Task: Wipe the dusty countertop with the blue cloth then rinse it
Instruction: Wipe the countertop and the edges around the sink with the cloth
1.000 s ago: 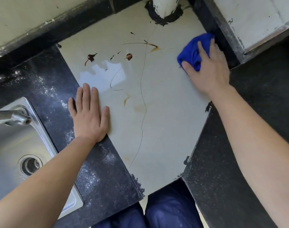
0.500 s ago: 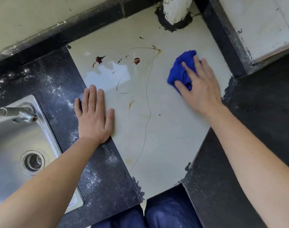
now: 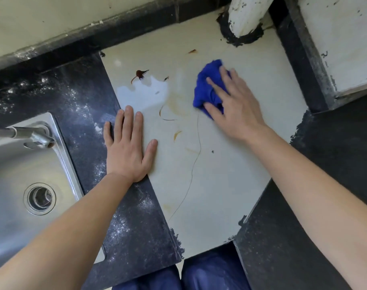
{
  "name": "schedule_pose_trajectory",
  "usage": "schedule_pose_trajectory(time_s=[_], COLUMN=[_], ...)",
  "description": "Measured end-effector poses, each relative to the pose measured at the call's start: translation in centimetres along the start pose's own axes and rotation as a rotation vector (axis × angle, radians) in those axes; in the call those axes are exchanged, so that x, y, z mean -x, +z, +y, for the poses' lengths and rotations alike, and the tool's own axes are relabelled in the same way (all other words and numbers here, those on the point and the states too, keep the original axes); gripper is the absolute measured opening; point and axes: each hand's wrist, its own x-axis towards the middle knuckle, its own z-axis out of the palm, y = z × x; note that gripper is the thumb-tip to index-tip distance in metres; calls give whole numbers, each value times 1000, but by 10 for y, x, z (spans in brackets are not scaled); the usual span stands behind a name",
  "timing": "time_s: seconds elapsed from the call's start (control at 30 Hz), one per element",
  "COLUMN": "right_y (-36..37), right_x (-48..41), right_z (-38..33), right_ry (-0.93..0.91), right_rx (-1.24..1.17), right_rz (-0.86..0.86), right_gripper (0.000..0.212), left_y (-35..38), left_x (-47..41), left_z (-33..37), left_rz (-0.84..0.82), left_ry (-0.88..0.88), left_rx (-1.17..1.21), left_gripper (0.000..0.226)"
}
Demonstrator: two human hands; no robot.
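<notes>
One blue cloth (image 3: 206, 91) is kept bunched on the pale desk (image 3: 220, 185), right of upper centre. It is pressed down by the right hand (image 3: 239, 109), with fingers (image 3: 217, 87) spread nearly straight over it. One dark blot (image 3: 139, 74) and a wet patch (image 3: 145, 91) lie to the cloth's left. The left hand (image 3: 128, 151) is laid flat below them, fingers together. One sink (image 3: 11, 164) is seen at the left edge.

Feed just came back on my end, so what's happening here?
A person is wiping the pale countertop with a blue cloth, pressed down under the right hand. The left hand rests flat where the pale top meets the dark stone, beside the sink. A brown stain and a wet patch lie left of the cloth, not yet wiped. The rinse is not yet done.
</notes>
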Motion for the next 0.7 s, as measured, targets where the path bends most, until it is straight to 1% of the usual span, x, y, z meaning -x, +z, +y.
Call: schedule_pose_trajectory(time_s=[0.1, 0.13, 0.2, 0.27, 0.37, 0.43, 0.47, 0.5, 0.53, 0.6, 0.67, 0.7], right_y=[-10, -12, -9, 0, 10, 13, 14, 14, 12, 6, 0, -2], right_x=[-34, -52, -85, -104, -92, -69, -56, -44, -32, -16, -24, -36], right_z=[0, -10, -39, -74, -105, -92, -77, -59, -41, -9, -6, -16], right_ry=[242, 281, 277, 172, -121, -291, -327, -318, -257, -36, 201, 270], right_rx=[12, 6, -16, -29, -24, -35, -42, -42, -39, -35, -60, -76], right_rz=[16, 28, 39, 24, -27, -70, -74, -62, -35, 30, 77, 89], right_gripper=[65, 66, 66, 66, 64, 62, 62, 63, 63, 62, 61, 61], left_y=[-3, -3, -3, -1, 1, 0, 0, 0, 0, 1, 1, 1], left_x=[0, 0, 0, 0, 0, 0, 0, 0, 0, 0, 0, 0], left_z=[1, 2, 1, 0, 0, 0, -1, -1, -1, -1, -1, -1], left_rz=[-11, -15, -13, -7, -1, 2, 4, 6, 7, 8, 13, 12], left_ry=[-2, -1, 1, 2, 4, 2, 2, 4, 6, 8, 10, 14], left_rx=[3, 4, 0, -2, -10, -13, -12, -11, -10, -7, -9, -9], left_gripper=[78, 78, 78, 78, 78, 78, 78, 78, 78, 78, 78, 78])
